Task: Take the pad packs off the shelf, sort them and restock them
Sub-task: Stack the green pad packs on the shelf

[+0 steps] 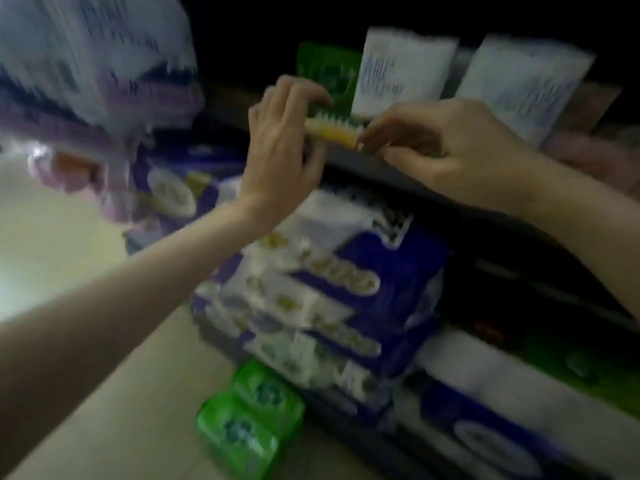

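Note:
The picture is blurred by motion. Both hands hold one small green, white and yellow pad pack (334,128) at the front edge of the dark shelf (377,168). My left hand (287,140) grips its left end, my right hand (443,147) pinches its right end. Behind it on the shelf stand a green pack (327,72) and two white packs (403,69) (523,83). Two green pad packs (247,414) lie on the floor below.
Large blue-and-white wrapped packs (346,299) are stacked under the shelf, with more at the lower right (485,410). Purple and white bagged packs (93,81) hang or stand at the upper left. The pale floor (69,237) spreads to the left.

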The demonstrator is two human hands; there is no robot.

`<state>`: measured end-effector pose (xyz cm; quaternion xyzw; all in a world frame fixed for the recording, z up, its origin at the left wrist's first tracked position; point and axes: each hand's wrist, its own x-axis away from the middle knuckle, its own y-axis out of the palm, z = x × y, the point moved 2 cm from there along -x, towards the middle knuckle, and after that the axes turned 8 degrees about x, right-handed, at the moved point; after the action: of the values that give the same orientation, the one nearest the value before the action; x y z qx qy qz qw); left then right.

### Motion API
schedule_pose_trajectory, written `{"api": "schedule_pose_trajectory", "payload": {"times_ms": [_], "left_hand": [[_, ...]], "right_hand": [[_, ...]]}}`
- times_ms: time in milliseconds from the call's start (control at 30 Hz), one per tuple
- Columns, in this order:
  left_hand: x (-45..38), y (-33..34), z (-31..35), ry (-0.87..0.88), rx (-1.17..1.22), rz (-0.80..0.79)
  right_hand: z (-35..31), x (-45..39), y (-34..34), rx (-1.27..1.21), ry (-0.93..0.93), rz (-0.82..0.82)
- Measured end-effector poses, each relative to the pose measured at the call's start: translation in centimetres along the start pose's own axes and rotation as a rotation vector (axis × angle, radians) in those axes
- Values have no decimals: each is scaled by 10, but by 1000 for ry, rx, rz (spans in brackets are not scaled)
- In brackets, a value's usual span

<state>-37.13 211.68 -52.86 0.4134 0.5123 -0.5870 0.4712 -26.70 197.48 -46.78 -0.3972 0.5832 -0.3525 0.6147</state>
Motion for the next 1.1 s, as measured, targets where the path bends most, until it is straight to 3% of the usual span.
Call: {"api": "schedule_pose_trajectory", "payload": {"times_ms": [100,233,367,467,600,767,933,1100], "left_hand": [[80,-14,9,-17,-46,-162],[201,-34,4,-143,-130,-400],[326,-49,12,-314,-203,-924],[405,-67,30,-319,-186,-1304],[472,-94,62,-408,-90,-1595],[520,-102,110,-658,-23,-1988],[549,-85,157,-744,43,-2119],[556,-61,190,-593,-34,-2145]], "right_hand": [[-27,49,71,-147,-88,-187],[-56,105,184,-144,-242,-458],[-82,153,281,-151,-244,-713],[-103,199,360,-164,-291,-1006],[-133,249,431,-205,-199,-1216],[-171,292,474,-89,-117,-1221],[-151,270,481,-46,-151,-1024],[-124,273,482,64,-242,-920]]}}
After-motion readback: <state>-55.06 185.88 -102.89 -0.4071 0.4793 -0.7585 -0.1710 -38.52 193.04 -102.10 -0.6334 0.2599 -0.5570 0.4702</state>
